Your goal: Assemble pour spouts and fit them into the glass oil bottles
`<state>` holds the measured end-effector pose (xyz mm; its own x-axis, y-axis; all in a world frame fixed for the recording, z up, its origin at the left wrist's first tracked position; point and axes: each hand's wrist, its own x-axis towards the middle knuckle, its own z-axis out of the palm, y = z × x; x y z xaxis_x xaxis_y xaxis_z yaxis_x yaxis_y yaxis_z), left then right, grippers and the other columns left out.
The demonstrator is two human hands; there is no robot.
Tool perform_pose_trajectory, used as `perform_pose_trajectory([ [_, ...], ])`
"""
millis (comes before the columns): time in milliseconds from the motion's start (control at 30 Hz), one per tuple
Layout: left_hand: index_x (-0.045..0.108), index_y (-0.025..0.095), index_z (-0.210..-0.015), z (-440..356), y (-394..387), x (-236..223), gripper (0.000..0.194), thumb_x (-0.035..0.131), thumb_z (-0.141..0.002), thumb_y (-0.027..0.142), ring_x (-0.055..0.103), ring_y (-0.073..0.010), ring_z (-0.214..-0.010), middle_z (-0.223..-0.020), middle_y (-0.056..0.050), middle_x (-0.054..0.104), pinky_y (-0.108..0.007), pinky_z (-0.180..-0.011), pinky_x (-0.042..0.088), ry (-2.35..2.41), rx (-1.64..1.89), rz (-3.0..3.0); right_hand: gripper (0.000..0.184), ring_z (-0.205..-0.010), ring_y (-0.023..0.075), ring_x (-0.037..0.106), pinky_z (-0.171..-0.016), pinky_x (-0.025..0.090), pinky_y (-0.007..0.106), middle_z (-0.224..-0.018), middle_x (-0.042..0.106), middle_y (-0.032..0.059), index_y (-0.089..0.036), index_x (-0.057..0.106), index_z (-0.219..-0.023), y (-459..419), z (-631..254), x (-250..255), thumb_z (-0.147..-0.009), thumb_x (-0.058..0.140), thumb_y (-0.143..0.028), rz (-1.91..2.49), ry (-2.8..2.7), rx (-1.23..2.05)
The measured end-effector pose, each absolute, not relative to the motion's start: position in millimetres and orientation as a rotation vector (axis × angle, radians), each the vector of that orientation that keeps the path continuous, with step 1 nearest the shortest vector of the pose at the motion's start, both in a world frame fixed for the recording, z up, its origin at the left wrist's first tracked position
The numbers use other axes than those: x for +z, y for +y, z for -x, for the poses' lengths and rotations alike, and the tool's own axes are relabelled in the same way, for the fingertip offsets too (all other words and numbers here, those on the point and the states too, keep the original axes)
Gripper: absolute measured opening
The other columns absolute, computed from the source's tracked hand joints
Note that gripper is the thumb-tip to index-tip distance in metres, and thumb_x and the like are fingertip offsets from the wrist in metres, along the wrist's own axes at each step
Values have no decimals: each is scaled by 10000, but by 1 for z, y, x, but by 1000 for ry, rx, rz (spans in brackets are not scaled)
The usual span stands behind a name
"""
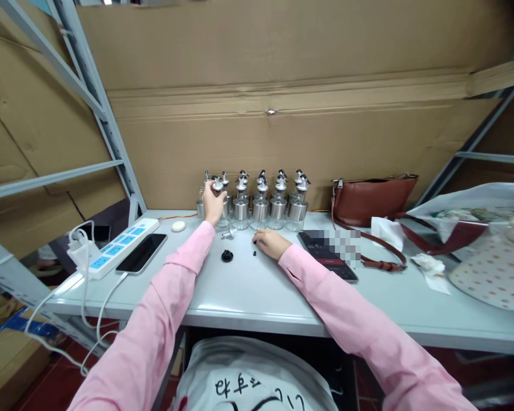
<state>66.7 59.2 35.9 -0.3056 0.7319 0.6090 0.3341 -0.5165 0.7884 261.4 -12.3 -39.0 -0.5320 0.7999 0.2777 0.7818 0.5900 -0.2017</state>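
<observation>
At the left end of the bottle row, my left hand [214, 205] has its fingers closed around the silver pourer top [217, 185] of an oil bottle. My right hand [272, 243] rests on the table with its fingertips pinched at a tiny black part, mostly covered by them. Just below those fingertips lies another small black piece [254, 253]. Between my hands are a loose silver spout [228, 233] and a round black cap [227, 256]. Several glass oil bottles [260, 212] with steel sleeves and pourer tops stand in rows at the back.
Left on the table [235, 297] are a power strip [126, 245], a phone [142, 254] and a white round object [179, 226]. Right are a dark tablet or phone [325, 251], a brown handbag [374, 200], tissues [430, 265] and a dotted bag [492, 262]. Cardboard [308, 142] walls the back.
</observation>
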Motion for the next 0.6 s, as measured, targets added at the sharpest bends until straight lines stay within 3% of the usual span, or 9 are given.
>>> perform_pose_trajectory([
  [267,421,215,-1085,-80,2,68,290,558,-834,260,586,-155,-910,-999,-44,579,-306,-861,454,1053,2120,-1801,309,-929,191,590,-866,437,330,-990,670,110,-123,677,-926,-13,-261,-33,-761,454,13,1228,-2438,78],
  [467,467,198,-911,-109,-19,83,254,634,-785,342,578,-125,-704,-780,3,566,-252,-711,453,858,2107,-1815,355,-877,177,601,-844,439,302,-890,694,76,-135,698,-796,-12,-265,-31,-681,429,66,1228,-2457,129],
  [600,529,173,-762,-109,-25,77,199,669,-737,313,539,-93,-564,-631,33,552,-207,-592,418,859,2039,-1832,292,-849,170,601,-818,444,287,-845,686,48,-163,711,-765,-22,-265,-17,-682,478,-7,1156,-2445,202],
])
